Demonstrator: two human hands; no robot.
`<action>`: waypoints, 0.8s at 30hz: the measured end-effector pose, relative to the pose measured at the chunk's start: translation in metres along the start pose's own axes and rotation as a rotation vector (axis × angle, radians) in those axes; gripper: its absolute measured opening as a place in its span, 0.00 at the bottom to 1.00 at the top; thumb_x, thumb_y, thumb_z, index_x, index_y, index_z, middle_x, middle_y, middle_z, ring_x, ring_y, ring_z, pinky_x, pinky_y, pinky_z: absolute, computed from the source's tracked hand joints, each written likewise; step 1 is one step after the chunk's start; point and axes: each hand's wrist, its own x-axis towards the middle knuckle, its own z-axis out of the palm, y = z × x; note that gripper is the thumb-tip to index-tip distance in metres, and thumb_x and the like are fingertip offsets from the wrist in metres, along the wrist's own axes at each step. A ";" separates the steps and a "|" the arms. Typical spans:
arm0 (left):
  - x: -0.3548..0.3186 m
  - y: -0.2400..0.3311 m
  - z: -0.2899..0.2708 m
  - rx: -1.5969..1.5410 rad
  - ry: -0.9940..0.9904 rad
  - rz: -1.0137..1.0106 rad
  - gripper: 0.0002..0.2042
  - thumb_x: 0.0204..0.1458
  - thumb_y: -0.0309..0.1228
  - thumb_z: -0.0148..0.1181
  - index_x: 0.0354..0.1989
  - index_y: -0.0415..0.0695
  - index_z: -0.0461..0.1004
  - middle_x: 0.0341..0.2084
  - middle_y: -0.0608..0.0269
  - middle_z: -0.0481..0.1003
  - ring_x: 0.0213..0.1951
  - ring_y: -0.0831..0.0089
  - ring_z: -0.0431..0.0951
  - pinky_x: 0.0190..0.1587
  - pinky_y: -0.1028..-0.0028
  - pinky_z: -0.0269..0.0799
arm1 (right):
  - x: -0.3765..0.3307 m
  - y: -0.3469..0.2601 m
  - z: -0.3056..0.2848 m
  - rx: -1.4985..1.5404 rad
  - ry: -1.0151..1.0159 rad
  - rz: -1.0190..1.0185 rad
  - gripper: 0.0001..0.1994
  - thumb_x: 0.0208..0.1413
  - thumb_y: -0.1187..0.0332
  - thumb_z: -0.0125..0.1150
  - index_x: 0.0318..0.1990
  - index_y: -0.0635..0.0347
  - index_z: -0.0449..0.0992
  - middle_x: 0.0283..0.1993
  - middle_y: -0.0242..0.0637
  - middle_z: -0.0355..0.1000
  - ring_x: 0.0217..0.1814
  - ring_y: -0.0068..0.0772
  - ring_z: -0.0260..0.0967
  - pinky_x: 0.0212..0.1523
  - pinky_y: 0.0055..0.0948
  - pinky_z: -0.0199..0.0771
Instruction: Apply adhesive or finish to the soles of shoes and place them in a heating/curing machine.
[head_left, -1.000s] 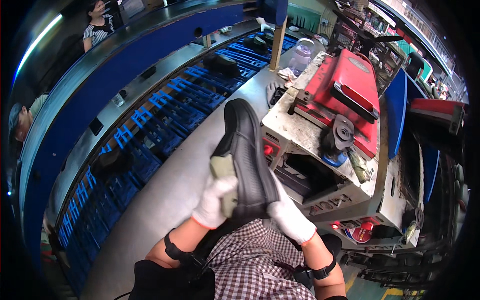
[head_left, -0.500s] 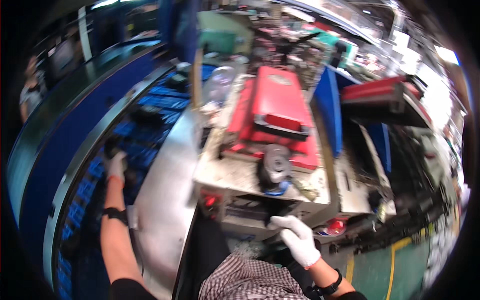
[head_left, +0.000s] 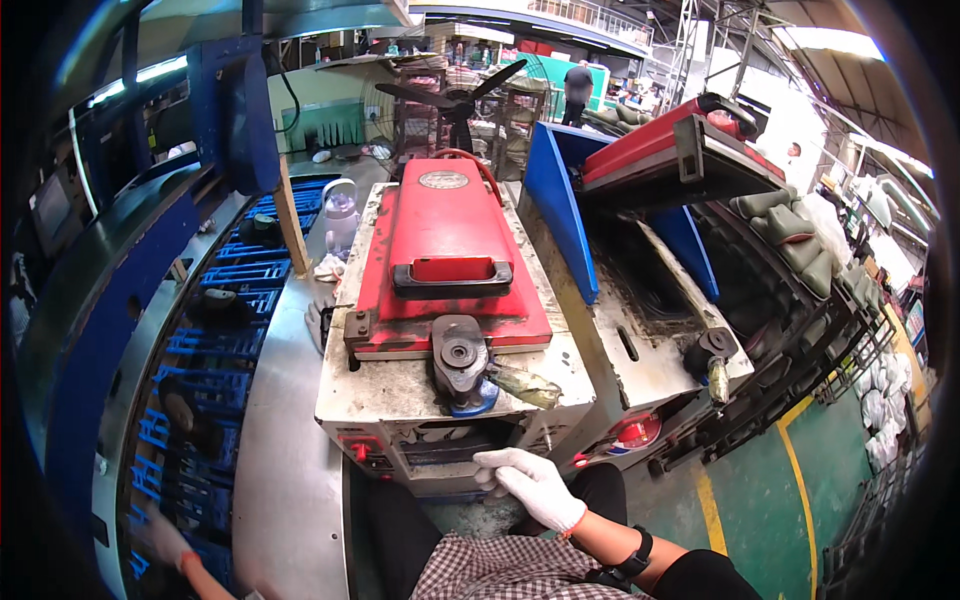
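My left hand [head_left: 165, 540], in a white glove with an orange cuff, is over the near end of a conveyor with blue slotted racks [head_left: 155, 428]. Motion smears its fingers, so whether they grip anything cannot be made out. Further along the racks lie dark rounded pieces, among them a brownish-black one [head_left: 180, 405] and a black one [head_left: 215, 305]. My right hand [head_left: 530, 488], also white-gloved, hovers above my lap with fingers loosely bent and nothing visible in them. Before it stands a machine with a closed red lid [head_left: 455, 225] and a dark latch [head_left: 460, 355] at its front.
To the right, a second machine has its red lid [head_left: 670, 150] raised between blue side panels [head_left: 560, 205]. A bare metal ledge [head_left: 290, 450] runs between conveyor and machine. A clear bottle [head_left: 340, 215], a wooden post [head_left: 290, 215] and a black fan [head_left: 455, 105] stand further back.
My left hand has come back toward me along the conveyor from beside a dark piece. My right hand has shifted left a little, its fingers closer together. The view has swung right.
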 end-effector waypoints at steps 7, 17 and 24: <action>-0.077 -0.031 -0.161 0.180 0.233 -0.283 0.55 0.41 0.49 0.81 0.75 0.41 0.54 0.62 0.43 0.71 0.58 0.48 0.76 0.55 0.43 0.77 | 0.000 0.005 -0.004 0.032 0.012 0.045 0.20 0.75 0.62 0.51 0.68 0.60 0.74 0.55 0.34 0.80 0.52 0.19 0.73 0.54 0.24 0.75; -0.060 -0.087 -0.111 -0.205 -0.077 -0.089 0.49 0.40 0.42 0.83 0.70 0.39 0.61 0.57 0.46 0.74 0.54 0.52 0.77 0.51 0.46 0.79 | -0.007 0.008 -0.005 0.041 -0.005 0.060 0.20 0.75 0.62 0.51 0.68 0.59 0.74 0.54 0.34 0.79 0.52 0.21 0.74 0.54 0.25 0.75; -0.066 -0.139 -0.130 -0.920 -0.140 -0.141 0.46 0.39 0.36 0.84 0.67 0.37 0.65 0.54 0.47 0.76 0.51 0.55 0.78 0.49 0.48 0.80 | -0.011 0.013 -0.023 0.083 0.051 0.074 0.20 0.75 0.62 0.52 0.68 0.61 0.74 0.53 0.35 0.80 0.51 0.22 0.76 0.53 0.24 0.76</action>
